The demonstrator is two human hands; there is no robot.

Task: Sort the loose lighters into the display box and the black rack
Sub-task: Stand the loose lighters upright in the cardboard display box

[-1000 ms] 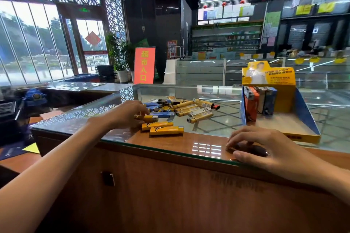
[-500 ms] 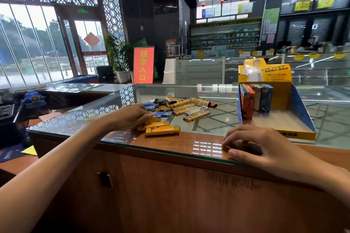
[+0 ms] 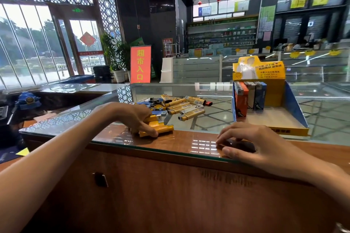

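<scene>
- The loose lighters lie flat in a heap on the glass countertop, left of the display box and apart from it.
- Most are yellow and a few are blue. Their long axes run roughly across the view, tilted a little, and their metal heads do not all point one way.
- At the near edge of the heap, two or three yellow lighters lie with their long axes left to right and their metal heads to the right.
- The left hand has its fingers curled over these and its thumb pressed against the nearest one, gripping them on the glass.
- Inside the display box, a block of standing lighters in orange, white and blue sits upright, heads up, in the back left corner.
- The right hand is arched in front of the box, fingertips on the glass, over a dark shape.
- What that shape is, and whether the hand grips it, cannot be told.
- The lighters under the left palm are hidden, so their count is unclear.
- The box's printed header is too blurred to read.
- The glass lies over a wooden counter, with a showcase beneath.
- Beyond are an orange floor sign, a potted plant, glass doors and stocked shelves.
</scene>
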